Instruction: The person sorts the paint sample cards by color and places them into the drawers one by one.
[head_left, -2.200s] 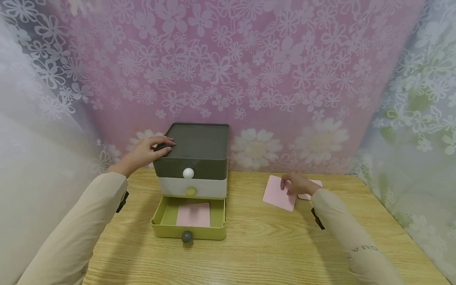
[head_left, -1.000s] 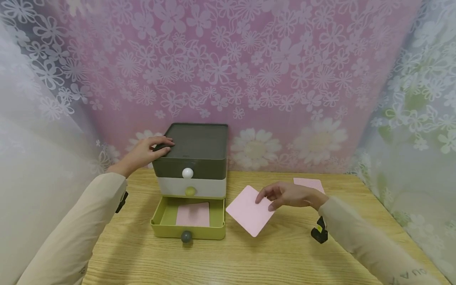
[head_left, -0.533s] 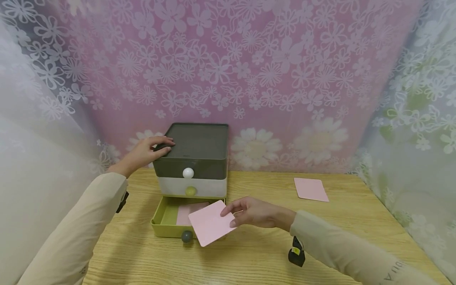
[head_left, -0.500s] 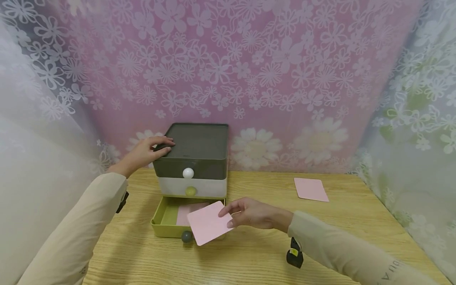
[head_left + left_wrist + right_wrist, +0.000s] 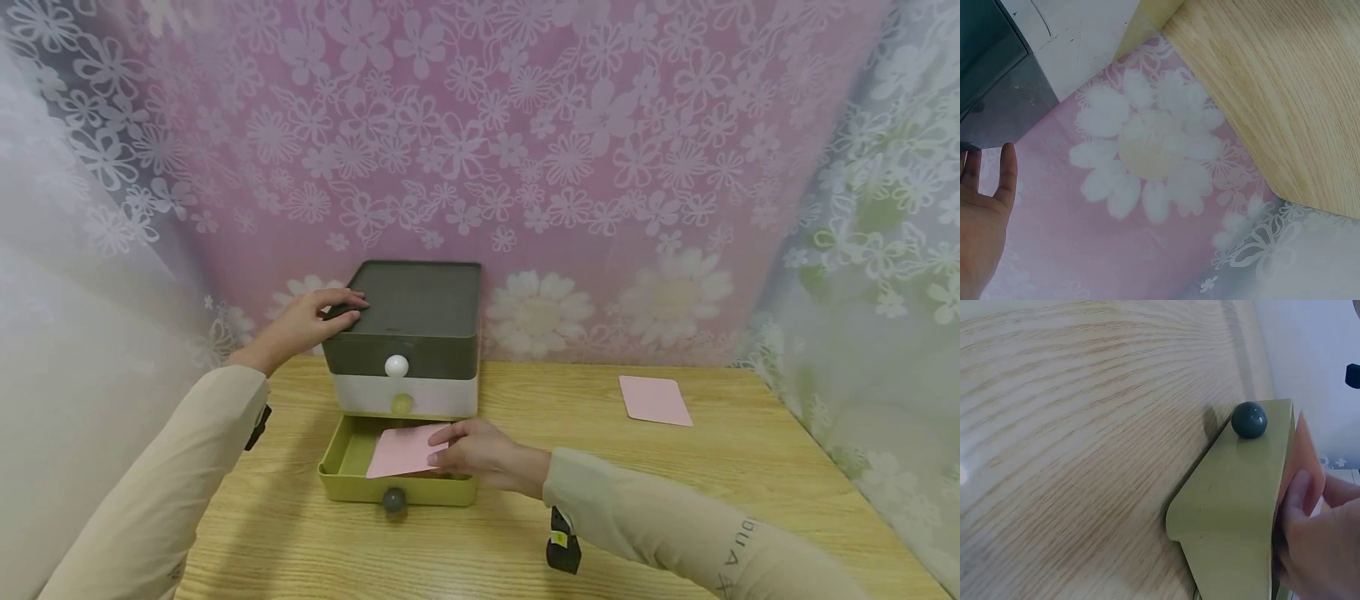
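Observation:
A small drawer box with a dark grey top (image 5: 420, 300) stands at the back of the table. Its lowest drawer (image 5: 345, 454), yellow-green with a dark round knob (image 5: 393, 500), is pulled out. My right hand (image 5: 480, 454) pinches a square pink card (image 5: 405, 450) over this drawer. In the right wrist view the thumb and fingers hold the card (image 5: 1302, 459) just behind the drawer's front wall. The card seen in the drawer earlier is hidden beneath it. My left hand (image 5: 311, 321) rests on the left edge of the box's top, fingers on the surface.
Another pink card (image 5: 655, 400) lies flat on the wooden table (image 5: 585, 533) at the right. Above the open drawer sit a white drawer with a green knob (image 5: 402, 404) and a dark one with a white knob (image 5: 397, 366). A flowered curtain (image 5: 525, 167) hangs behind.
My right hand has picked up a pink card from the right side of the table and carried it left to the open drawer. My left hand has stayed on the box.

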{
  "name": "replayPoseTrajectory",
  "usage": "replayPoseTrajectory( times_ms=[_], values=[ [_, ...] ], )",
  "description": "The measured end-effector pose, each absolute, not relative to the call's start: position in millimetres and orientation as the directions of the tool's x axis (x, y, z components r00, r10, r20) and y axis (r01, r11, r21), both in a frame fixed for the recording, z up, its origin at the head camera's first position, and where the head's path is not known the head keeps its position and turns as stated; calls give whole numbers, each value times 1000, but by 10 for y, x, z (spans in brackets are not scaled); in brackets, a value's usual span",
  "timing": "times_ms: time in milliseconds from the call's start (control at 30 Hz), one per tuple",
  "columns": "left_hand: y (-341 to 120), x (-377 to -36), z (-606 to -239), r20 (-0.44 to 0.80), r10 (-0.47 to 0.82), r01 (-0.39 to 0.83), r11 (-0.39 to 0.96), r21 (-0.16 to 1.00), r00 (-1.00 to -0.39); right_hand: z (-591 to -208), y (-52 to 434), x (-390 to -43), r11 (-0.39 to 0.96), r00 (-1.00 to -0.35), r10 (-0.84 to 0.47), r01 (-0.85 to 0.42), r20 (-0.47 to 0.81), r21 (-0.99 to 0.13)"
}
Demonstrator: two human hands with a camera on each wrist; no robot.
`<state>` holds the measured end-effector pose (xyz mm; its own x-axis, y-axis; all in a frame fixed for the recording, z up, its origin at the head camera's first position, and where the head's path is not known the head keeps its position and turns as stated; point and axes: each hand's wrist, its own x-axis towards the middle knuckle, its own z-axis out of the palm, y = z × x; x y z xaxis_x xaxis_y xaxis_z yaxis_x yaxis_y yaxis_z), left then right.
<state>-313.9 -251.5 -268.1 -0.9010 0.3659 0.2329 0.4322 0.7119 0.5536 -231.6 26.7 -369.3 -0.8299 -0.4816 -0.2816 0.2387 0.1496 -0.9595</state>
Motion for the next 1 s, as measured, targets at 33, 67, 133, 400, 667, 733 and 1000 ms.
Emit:
replayPoseTrajectory(
  times_ms=[33,67,133,400,667,733,1000],
  values=[
    [-2513,-3140,-2682,233,367,434,712,552,-900,-3708,243,-2321,160,-841,-462,232,-280,-960],
    [-2512,-3142,-2684,235,369,437,712,549,-899,-3724,222,-2329,175,-850,-448,220,-277,-960],
    [-2510,-3145,-2686,238,371,439,713,546,-898,-3755,190,-2351,206,-864,-426,196,-268,-959],
    [-2509,-3152,-2691,238,370,439,713,547,-898,-3822,97,-2409,255,-879,-417,130,-230,-958],
    [-2503,-3142,-2690,249,368,444,726,525,-896,-3873,22,-2419,286,-875,-405,152,-263,-946],
    [-2497,-3140,-2689,250,368,445,727,523,-895,-3858,21,-2406,304,-870,-409,155,-275,-940],
    [-2499,-3142,-2679,237,365,435,731,526,-900,-3745,71,-2389,373,-823,-463,157,-330,-914]
  ],
)
